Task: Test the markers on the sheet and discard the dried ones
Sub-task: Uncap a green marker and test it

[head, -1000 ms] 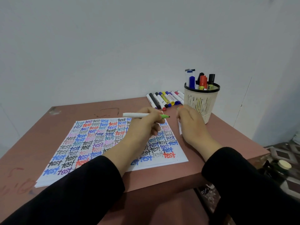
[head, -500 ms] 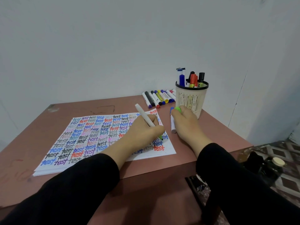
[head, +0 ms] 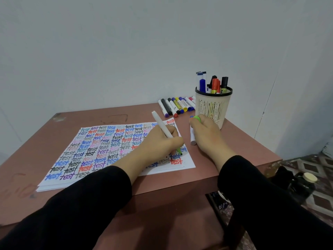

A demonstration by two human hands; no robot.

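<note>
A white sheet (head: 100, 141) covered with the word "test" in many colours lies on the brown table. My left hand (head: 160, 143) grips a white marker with a green tip (head: 163, 126), tip down on the sheet near its right edge. My right hand (head: 205, 134) rests on the table right of the sheet and holds the marker's green cap (head: 197, 118) in its curled fingers. A white marker with a blue end (head: 192, 137) lies on the table just under that hand.
A cream mesh cup (head: 212, 109) with several markers stands behind my right hand. A row of several capped markers (head: 177, 105) lies at the back by the wall. The table's right edge (head: 252, 141) drops to a patterned floor with a dark bag and a jar (head: 309, 178).
My left hand swung the marker from level above the sheet down to writing position, tip on the paper. My right hand settled on the table with the green cap.
</note>
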